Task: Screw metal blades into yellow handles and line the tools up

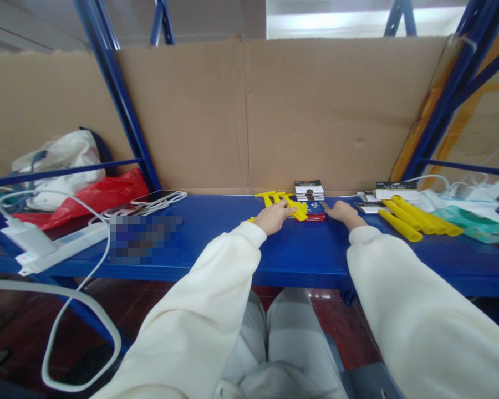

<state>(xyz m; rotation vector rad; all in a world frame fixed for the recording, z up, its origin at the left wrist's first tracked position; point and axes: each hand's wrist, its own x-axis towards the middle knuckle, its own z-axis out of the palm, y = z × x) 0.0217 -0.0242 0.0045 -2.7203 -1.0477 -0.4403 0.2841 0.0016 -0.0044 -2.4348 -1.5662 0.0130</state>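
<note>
My left hand [273, 217] is at the middle of the blue table, its fingers closed on yellow plastic pieces [299, 210] at the fingertips. Just behind it lie several yellow T-shaped pieces [268, 197]. A small dark blue and red packet [316, 216] with white print lies between my two hands. My right hand [341, 211] rests to the right of this packet, fingers stretched toward it and the fingertip at its edge; I see nothing held in it. Behind the packet stands a stack of black-and-white small boxes [309, 189].
Several yellow tubes [416, 216], more black-and-white boxes [395, 190] and a green plastic packet [474, 223] lie right. On the left are a white power strip [66, 249], a phone [153, 197] with cables and a red bag [103, 194]. Cardboard [316, 111] walls the back.
</note>
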